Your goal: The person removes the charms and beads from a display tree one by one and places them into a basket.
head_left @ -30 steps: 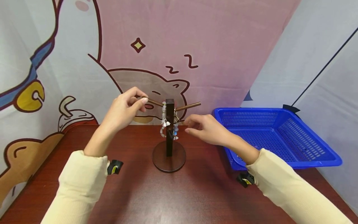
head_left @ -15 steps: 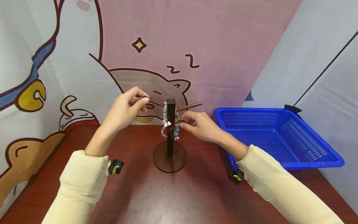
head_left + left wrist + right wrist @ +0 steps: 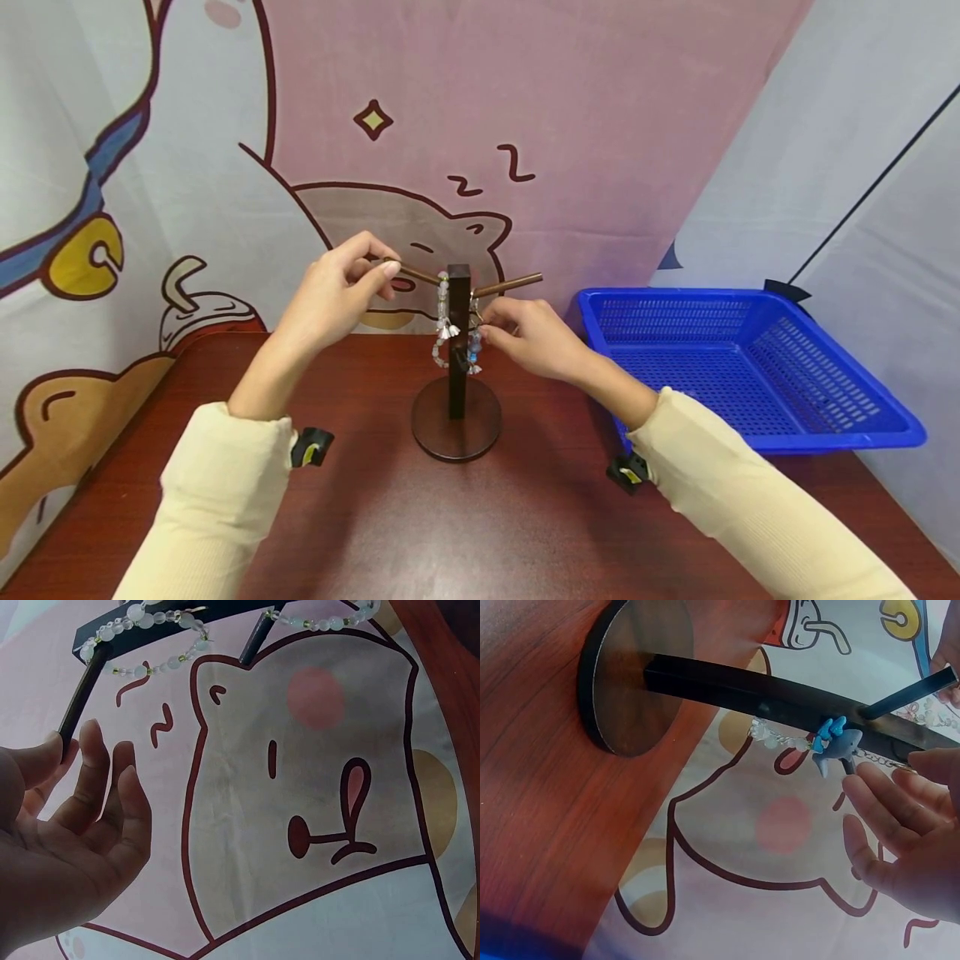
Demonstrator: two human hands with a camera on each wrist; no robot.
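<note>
A dark wooden jewelry stand [image 3: 457,392] with round base and slanting pegs stands upright on the table. My left hand [image 3: 333,287] pinches the outer end of its upper left peg [image 3: 82,694] between thumb and index finger; the other fingers are spread loosely. Near the post on that peg hangs a clear beaded bracelet [image 3: 106,634] with a white tassel. On the post's right side hangs a keychain with a grey-blue dolphin charm [image 3: 844,743], a blue bow and a chain. My right hand [image 3: 540,337] pinches its gold part, fingertips beside the post, below the upper right peg [image 3: 517,283].
A blue plastic basket [image 3: 750,440] with perforated walls stands on the right of the reddish-brown table [image 3: 420,525]. Behind the stand hangs a cartoon-printed cloth [image 3: 600,125]. Another beaded bracelet [image 3: 322,625] hangs by the stand's second peg in the left wrist view.
My right hand has moved left from beside the stand to the keychain, and its thumb and fingers have closed there. The left hand keeps its pinch on the peg.
</note>
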